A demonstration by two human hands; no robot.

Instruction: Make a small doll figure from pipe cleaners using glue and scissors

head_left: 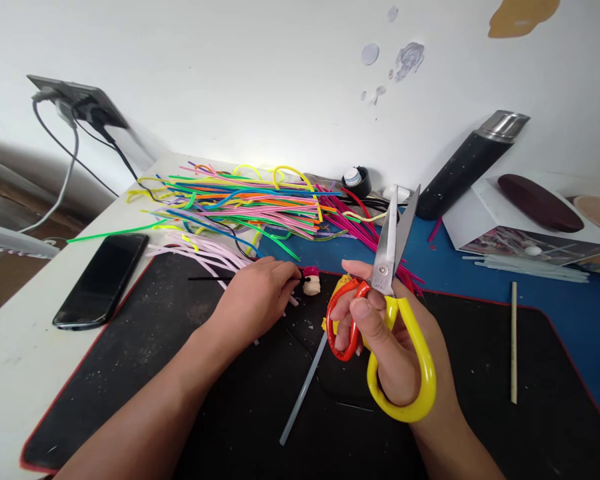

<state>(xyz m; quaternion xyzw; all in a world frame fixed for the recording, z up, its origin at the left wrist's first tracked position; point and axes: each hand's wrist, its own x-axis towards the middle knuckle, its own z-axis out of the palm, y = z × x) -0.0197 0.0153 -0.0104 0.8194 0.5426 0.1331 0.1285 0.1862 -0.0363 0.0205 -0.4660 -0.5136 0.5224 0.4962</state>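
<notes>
My left hand (263, 290) is closed, its fingertips pinched around a thin black pipe cleaner (207, 279) that sticks out to the left. Just beyond those fingertips is a small cream and dark red piece (311, 281), with a black bit against it. In my right hand (397, 353) are scissors (383, 270) with one red and one yellow handle, blades pointing up and slightly apart. Behind this hand, a yellow object (341, 288) is mostly hidden. A translucent glue stick (303, 393) runs down from it over the black mat (250, 413).
Many coloured pipe cleaners (260, 200) lie piled at the back. A phone (103, 280) rests at left, below a plugged-in wall socket (80, 100). To the right are a tilted black flask (467, 163), a white box (520, 220), clear sticks (535, 269) and a pale stick (514, 343).
</notes>
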